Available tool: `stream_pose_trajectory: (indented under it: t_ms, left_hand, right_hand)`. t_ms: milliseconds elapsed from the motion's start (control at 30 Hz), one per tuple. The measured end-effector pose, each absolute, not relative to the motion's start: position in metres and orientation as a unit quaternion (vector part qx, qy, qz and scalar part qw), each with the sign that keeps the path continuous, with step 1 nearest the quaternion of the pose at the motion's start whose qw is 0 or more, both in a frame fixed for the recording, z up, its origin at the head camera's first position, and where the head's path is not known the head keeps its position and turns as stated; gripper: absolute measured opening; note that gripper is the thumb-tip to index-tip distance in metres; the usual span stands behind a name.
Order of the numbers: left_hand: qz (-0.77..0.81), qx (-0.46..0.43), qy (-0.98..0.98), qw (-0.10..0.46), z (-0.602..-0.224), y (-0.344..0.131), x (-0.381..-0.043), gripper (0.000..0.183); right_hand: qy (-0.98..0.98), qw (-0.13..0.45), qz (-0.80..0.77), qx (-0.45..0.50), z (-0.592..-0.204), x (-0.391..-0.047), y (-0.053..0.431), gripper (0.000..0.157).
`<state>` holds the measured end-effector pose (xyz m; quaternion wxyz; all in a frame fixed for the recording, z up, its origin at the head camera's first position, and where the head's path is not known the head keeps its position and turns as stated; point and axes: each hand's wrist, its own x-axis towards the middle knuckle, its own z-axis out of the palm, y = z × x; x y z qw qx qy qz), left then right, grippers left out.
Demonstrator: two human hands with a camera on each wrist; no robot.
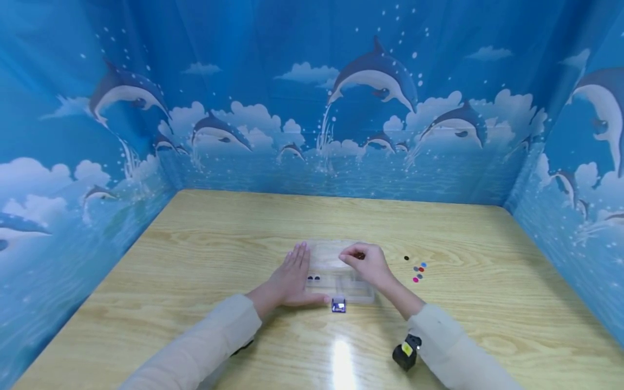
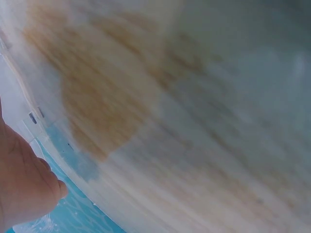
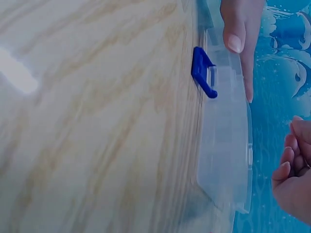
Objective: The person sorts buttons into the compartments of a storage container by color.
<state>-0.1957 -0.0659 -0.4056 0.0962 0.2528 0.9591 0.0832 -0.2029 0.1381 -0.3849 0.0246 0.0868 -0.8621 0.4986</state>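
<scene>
Touching clear box (image 1: 359, 291), left hand (image 1: 295, 278) flat, right hand (image 1: 369, 265) curled, any hold unclear

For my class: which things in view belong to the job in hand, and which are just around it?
Likely the job:
clear compartment box
blue latch
two dark discs inside
loose discs outside

Just around:
wooden table
dolphin curtain
black device

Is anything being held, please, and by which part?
The left hand rests straight-fingered against the clear box, not gripping it. Whether the right hand pinches something cannot be told.
</scene>
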Motion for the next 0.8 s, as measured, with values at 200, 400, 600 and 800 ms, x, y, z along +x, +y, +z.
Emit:
stream_pose_trajectory:
  t_ms: [200, 400, 600, 800]
  left_hand:
    - [0.086, 0.257, 0.958, 0.092, -0.407, -0.066, -0.196, 0.117]
    - [0.087, 0.258, 0.958, 0.089, -0.409, -0.066, -0.197, 0.117]
    - [0.086, 0.258, 0.958, 0.088, -0.411, -0.066, -0.199, 0.117]
    - [0.082, 0.262, 0.958, 0.087, -0.411, -0.067, -0.199, 0.117]
  right_hand:
    - [-0.864, 0.026, 0.494, 0.094, -0.384, -0.203, 0.150, 0.012]
    - [-0.864, 0.026, 0.495, 0.090, -0.386, -0.203, 0.161, 0.014]
    - [-0.869, 0.027, 0.485, 0.092, -0.386, -0.202, 0.170, 0.017]
    - [-0.870, 0.018, 0.485, 0.083, -0.384, -0.201, 0.179, 0.021]
